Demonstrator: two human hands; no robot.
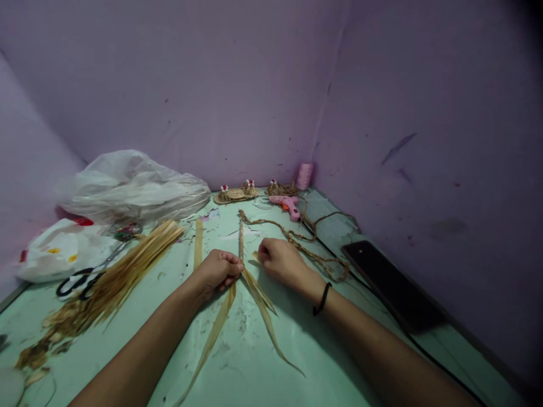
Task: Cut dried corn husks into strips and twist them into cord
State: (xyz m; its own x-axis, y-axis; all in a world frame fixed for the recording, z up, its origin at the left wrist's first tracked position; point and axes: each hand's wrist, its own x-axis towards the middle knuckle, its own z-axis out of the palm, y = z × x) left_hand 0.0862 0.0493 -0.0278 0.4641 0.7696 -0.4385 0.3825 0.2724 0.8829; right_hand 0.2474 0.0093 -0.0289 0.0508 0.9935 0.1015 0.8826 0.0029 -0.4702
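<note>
My left hand (pixel 223 270) is closed on the lower end of a thin braid (pixel 241 234) at the middle of the green table. Loose pale fiber strips (pixel 263 311) spread out below its fingertips toward me. Just right of the braid, my right hand (pixel 271 257) has its fingers pinched together, with a short bit of pale strip showing at the fingertips. A longer finished-looking braided cord (pixel 284 229) runs from the braid's top to the right, behind my right hand. One flat strip (pixel 198 243) lies left of the braid.
A bundle of dry fibers (pixel 127 271) and black-handled scissors (pixel 76 282) lie left, near plastic bags (pixel 136 186). At the back are woven pieces (pixel 236 195), a pink glue gun (pixel 287 204) and a thread spool (pixel 304 176). A dark phone (pixel 390 285) lies right, beside a black cable.
</note>
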